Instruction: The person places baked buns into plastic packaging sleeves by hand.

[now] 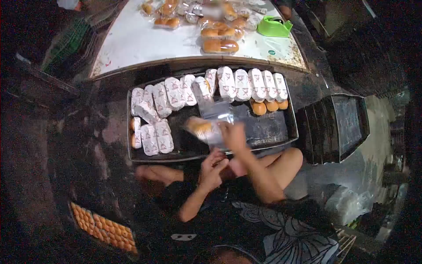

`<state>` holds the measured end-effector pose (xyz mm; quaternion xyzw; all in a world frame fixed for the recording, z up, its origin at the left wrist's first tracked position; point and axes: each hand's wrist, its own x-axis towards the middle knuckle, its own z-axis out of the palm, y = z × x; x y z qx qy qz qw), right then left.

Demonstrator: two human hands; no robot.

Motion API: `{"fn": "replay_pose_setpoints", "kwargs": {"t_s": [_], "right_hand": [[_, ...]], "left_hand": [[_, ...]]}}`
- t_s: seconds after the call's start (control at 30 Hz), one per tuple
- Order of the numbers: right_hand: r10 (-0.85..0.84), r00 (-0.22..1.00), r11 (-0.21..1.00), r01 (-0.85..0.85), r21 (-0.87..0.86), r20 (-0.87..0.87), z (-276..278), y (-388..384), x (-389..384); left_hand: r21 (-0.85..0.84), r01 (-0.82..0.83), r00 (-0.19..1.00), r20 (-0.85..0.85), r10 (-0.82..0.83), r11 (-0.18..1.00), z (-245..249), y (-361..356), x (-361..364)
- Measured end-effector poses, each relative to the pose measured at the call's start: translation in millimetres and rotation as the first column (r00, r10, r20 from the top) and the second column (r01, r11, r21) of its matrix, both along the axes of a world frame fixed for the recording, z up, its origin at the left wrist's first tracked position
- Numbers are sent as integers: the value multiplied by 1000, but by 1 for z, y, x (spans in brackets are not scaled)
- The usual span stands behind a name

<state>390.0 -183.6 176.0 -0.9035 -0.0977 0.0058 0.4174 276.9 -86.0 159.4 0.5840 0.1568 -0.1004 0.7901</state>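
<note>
My right hand (235, 138), blurred by motion, grips a clear plastic bag (218, 132) over the front part of a dark metal tray (274, 125). A golden bread roll in a white paper liner (201, 127) shows at the bag's left end. My left hand (213, 169) is just below the tray's front rim, its fingers loosely bent and apart, with nothing visible in them. Along the tray's back lie several rolls in printed paper liners (174, 93), mostly paper side up. More of these paper-lined rolls (157, 137) are grouped at the front left.
Behind the tray, a white table (132, 39) bears several bagged rolls (220, 45) and a green tape dispenser (274, 27). Dark trays (332, 127) are stacked at the right. Small rolls (104, 227) fill a tray at lower left. Clear plastic bags (349, 204) lie at lower right.
</note>
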Motion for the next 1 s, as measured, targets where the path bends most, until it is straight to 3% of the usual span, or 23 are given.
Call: {"fn": "replay_pose_setpoints", "kwargs": {"t_s": [0.03, 0.07, 0.1, 0.13, 0.17, 0.23, 0.3, 0.37, 0.43, 0.47, 0.5, 0.53, 0.6, 0.63, 0.67, 0.7, 0.77, 0.8, 0.87, 0.9, 0.93, 0.97, 1.0], "right_hand": [[-71, 992, 985, 53, 161, 104, 19, 0, 33], [-192, 975, 976, 179, 124, 109, 55, 9, 55], [-205, 962, 964, 166, 210, 182, 90, 18, 70], [-154, 943, 919, 27, 394, 296, 110, 28, 78], [-74, 732, 979, -75, 188, 678, 83, 34, 101], [93, 872, 963, -202, 180, 480, 71, 33, 63], [242, 967, 940, -213, 267, -83, 29, 11, 4], [293, 928, 903, -191, 384, -229, -53, -8, -66], [360, 653, 907, -411, 87, -667, -52, -20, -105], [346, 647, 916, -391, 94, -680, -55, -18, -109], [135, 849, 987, -161, -5, -512, -56, -11, -113], [-107, 951, 994, 95, -57, -291, -53, -6, -111], [-105, 951, 994, 99, -33, -290, -28, -6, -97], [-83, 958, 997, 82, -14, -276, -18, -7, -90], [95, 911, 938, 53, 344, -401, -37, -13, -84], [85, 915, 937, 61, 345, -395, -23, -17, -66], [199, 451, 819, 411, 400, -870, 16, -25, -36], [198, 442, 817, 418, 396, -875, 11, -20, -38], [183, 767, 118, 604, 788, -615, 1, 2, -37], [188, 765, 116, 606, 787, -616, 0, 10, -39], [320, 753, -219, 649, 728, -575, -1, 17, -46], [429, 757, -515, 653, 555, -493, -2, 22, -56], [621, 700, -455, 688, 565, -353, -32, 23, -69]], "left_hand": [[238, 245, 968, -7, -250, 940, -18, 4, 4], [248, 252, 966, -5, -259, 935, -35, 7, 9], [761, 111, 887, 214, -409, 640, -56, 6, 18], [957, -228, 728, 290, -622, 179, -83, 3, 26], [978, -85, 629, 201, -751, 191, -138, 14, 28], [968, 61, 729, 124, -673, 245, -182, 25, 27], [962, 137, 790, 39, -612, 238, -135, 41, 31], [942, 227, 838, -59, -543, 248, -72, 54, 33], [854, 347, 835, -93, -542, 389, -34, 60, 38], [792, 345, 858, -48, -511, 504, -38, 59, 33], [783, 377, 844, -71, -531, 495, -32, 51, 26], [708, 338, 886, -17, -464, 620, -18, 40, 26], [556, 163, 949, 138, -284, 815, -9, 30, 31], [561, 180, 945, 131, -301, 808, -5, 25, 28], [511, 26, 970, 194, -144, 859, -1, 17, 28], [446, -137, 968, 249, 25, 884, 7, 11, 30], [630, -81, 950, 282, -131, 773, 23, 6, 29], [610, -95, 923, 351, -161, 787, 25, 0, 26], [605, -130, 880, 436, -190, 786, 18, 0, 28], [609, -130, 881, 433, -190, 782, 3, -1, 34], [49, -275, 938, 234, 256, 960, -15, -3, 41], [-455, -517, 852, -193, 487, 725, -25, -3, 45], [-595, -304, 945, -285, 158, 744, -26, 19, 44]]}}
